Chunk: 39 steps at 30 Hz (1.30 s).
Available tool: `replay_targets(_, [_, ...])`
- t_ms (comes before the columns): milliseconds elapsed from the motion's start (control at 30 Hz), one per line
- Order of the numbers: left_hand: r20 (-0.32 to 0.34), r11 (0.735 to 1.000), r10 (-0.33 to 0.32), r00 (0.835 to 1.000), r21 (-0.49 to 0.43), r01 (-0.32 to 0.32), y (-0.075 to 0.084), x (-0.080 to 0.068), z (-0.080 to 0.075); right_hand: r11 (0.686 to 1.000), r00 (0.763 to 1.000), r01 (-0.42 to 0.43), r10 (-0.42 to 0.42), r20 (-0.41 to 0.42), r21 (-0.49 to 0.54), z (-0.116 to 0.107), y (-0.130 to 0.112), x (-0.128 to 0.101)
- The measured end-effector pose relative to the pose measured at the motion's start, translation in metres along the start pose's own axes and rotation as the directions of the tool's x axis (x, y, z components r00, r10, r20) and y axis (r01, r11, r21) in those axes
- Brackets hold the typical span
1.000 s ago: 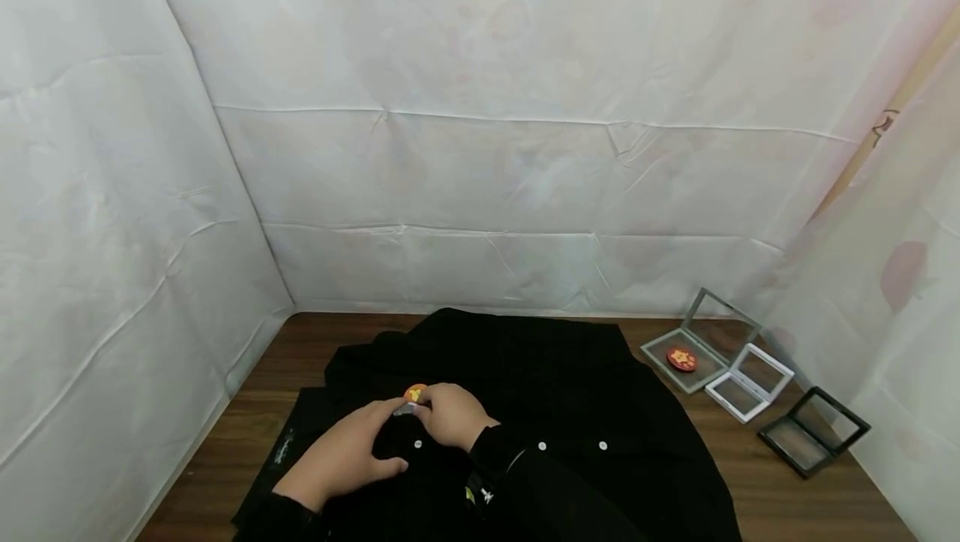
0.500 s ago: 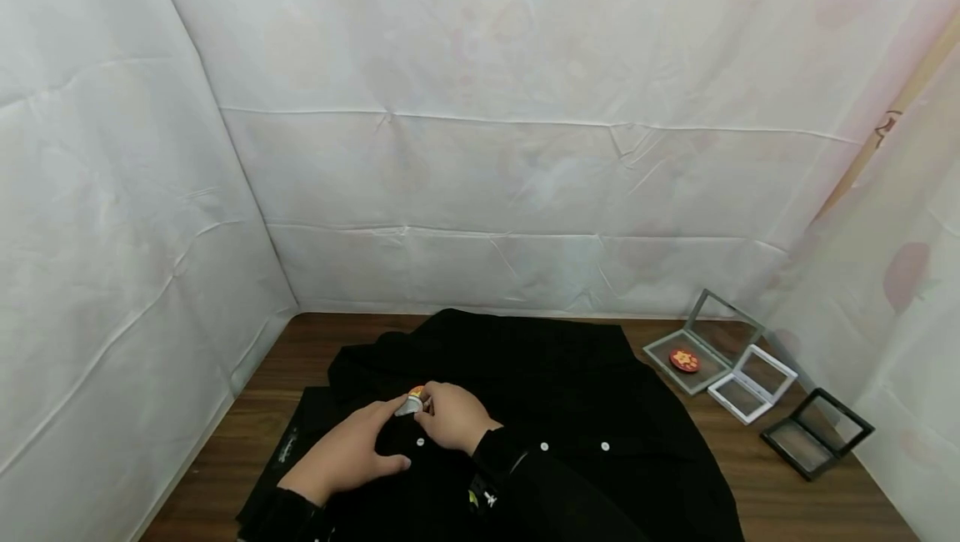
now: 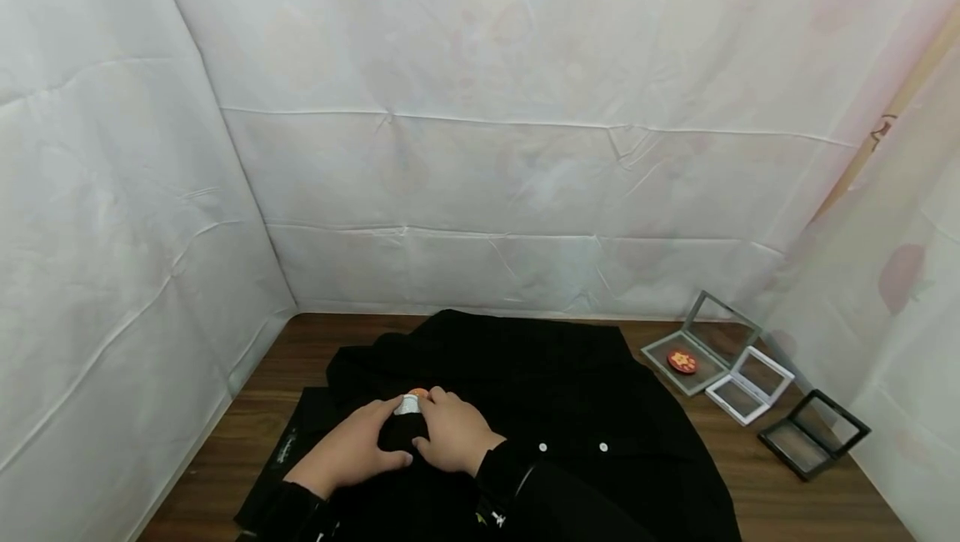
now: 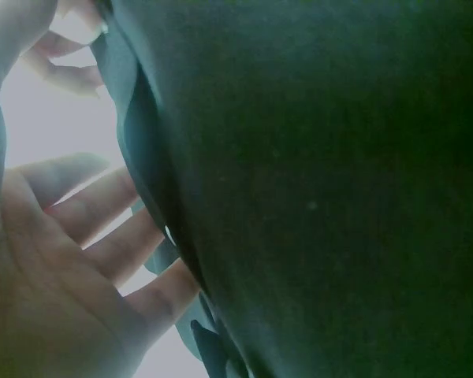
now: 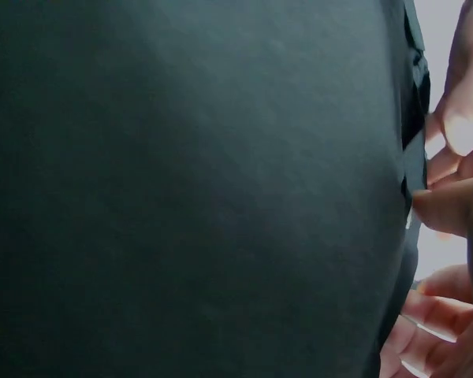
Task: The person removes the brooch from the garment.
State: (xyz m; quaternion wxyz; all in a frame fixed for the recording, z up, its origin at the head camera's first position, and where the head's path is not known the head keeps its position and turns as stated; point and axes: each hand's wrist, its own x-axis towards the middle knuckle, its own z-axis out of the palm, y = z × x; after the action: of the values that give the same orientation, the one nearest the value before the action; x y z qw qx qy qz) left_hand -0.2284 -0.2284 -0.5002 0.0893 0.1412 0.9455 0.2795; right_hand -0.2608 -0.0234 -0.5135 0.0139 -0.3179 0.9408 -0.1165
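Note:
A black buttoned shirt [image 3: 540, 375] lies spread over the table. At its left part a round red-orange badge [image 3: 417, 392] peeks out beside a small pale patch [image 3: 407, 405], partly covered by fingertips. My left hand [image 3: 356, 446] lies left of the patch, fingers stretched toward it and thumb spread apart. In the left wrist view its separated fingers [image 4: 122, 236] reach behind the cloth's edge. From the right, my right hand [image 3: 457, 434] meets the badge with its fingertips, its thumb lower on the cloth. In the right wrist view a fingertip [image 5: 433, 206] touches the cloth's edge.
At the right of the wooden table [image 3: 225, 450] stand three open framed display cases: a grey one [image 3: 660, 352] holding another red badge [image 3: 682, 361], a white one [image 3: 738, 398] and a black one [image 3: 787, 452]. White cloth walls [image 3: 480, 175] surround the table.
My right thumb has moved down, away from the badge, over the spot where a white button showed. More of the pale patch shows between my hands. My left hand stays nearly in place.

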Motion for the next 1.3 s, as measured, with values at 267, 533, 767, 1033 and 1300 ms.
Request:
replay_targets(267, [0.02, 0.998, -0.038, 0.999, 0.047, 0.037, -0.001, 0.004, 0.0, 0.999, 0.998, -0.016, 0.019, 0.059, -0.047, 0.003, -0.001, -0.001])
replay_targets(533, [0.017, 0.993, -0.073, 0.997, 0.096, 0.071, -0.008, 0.004, 0.005, 0.995, 0.997, -0.029, 0.035, 0.066, -0.097, 0.008, 0.001, -0.001])
replay_targets(767, [-0.01, 0.982, -0.08, 0.997, 0.168, 0.081, -0.01, -0.001, 0.003, 0.995, 0.997, -0.031, 0.038, 0.068, -0.099, 0.008, 0.002, 0.0])
replay_targets(1033, [0.004, 0.975, -0.093, 0.996, 0.205, 0.09, -0.007, 0.005, -0.002, 0.997, 0.997, -0.027, 0.032, 0.072, -0.079, 0.003, 0.002, -0.003])
replay_targets(1300, [0.009, 0.978, -0.114, 0.993, 0.175, 0.11, -0.008, 0.007, 0.001, 0.998, 0.996, -0.033, 0.037, 0.08, -0.057, 0.0, 0.0, -0.003])
